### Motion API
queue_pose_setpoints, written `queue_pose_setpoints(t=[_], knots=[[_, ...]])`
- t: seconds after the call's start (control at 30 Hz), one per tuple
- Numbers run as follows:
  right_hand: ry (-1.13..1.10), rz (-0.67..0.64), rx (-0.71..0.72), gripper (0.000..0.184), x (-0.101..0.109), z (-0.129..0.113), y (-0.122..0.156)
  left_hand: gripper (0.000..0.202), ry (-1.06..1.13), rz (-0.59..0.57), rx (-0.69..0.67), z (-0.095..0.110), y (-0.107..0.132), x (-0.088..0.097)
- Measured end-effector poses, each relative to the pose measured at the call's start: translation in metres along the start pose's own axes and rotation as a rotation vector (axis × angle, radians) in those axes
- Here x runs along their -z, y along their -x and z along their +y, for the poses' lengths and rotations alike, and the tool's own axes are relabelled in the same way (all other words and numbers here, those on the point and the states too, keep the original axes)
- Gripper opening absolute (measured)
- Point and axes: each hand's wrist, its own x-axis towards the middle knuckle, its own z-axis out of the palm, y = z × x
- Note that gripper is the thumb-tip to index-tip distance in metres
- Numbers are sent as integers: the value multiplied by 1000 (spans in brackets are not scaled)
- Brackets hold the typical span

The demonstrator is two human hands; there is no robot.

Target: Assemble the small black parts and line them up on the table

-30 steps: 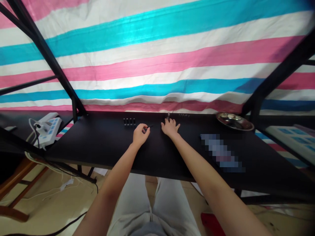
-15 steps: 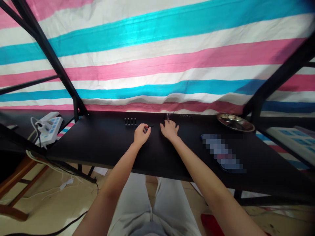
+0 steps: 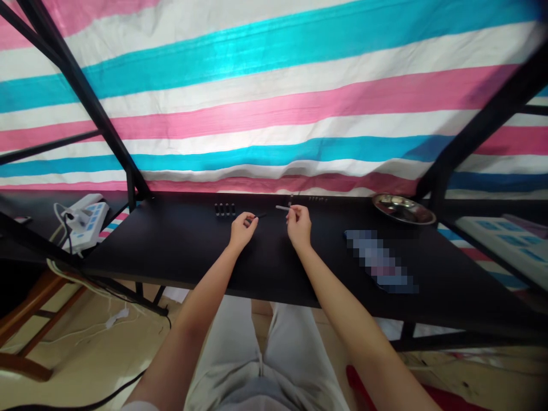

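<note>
Over the black table, my left hand (image 3: 242, 230) is closed in a pinch on a thin dark stick (image 3: 261, 215) that points right. A slim silvery rod (image 3: 281, 208) sticks out leftward from the pinched fingertips of my right hand (image 3: 299, 225). The tips of the two pieces face each other with a gap between them. Left of my left hand stands a row of several short dark cylinders (image 3: 225, 210) with pale ends. Just behind my right hand are one or two small silvery pieces (image 3: 291, 198), partly hidden.
Several tiny pieces (image 3: 318, 199) line the table's back edge. A shiny round metal plate (image 3: 385, 217) lies at the back right, with a blurred-out flat object (image 3: 381, 262) in front of it. Power strips (image 3: 91, 227) sit at the left. Striped sheeting (image 3: 274, 114) hangs behind.
My right hand has gone from spread fingers at the small silvery pieces to a pinch, with the rod now in it. My left hand keeps the dark stick, nearly in place.
</note>
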Motion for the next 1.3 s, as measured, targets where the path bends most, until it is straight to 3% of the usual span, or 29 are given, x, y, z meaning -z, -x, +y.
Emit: queue_pose_setpoints(t=[0.2,0.63,0.93,1.07,1.3], knots=[[-130,-98,9,21,-5,-4,3,18,64,-20,19,-3,-1,-2],[-248,-144,-10,23,-7,-2,2,18,66,-15,6,-5,-2,-2],[-355,-242,-146,30,-8,-8,3,19,84,-83,-15,-7,-1,-3],[-267,-368,-102,31,-10,-8,7,16,17,-162,-88,-8,2,-5],[115,-388,38,28,-5,-10,13,18,-58,-164,-132,-6,3,-6]])
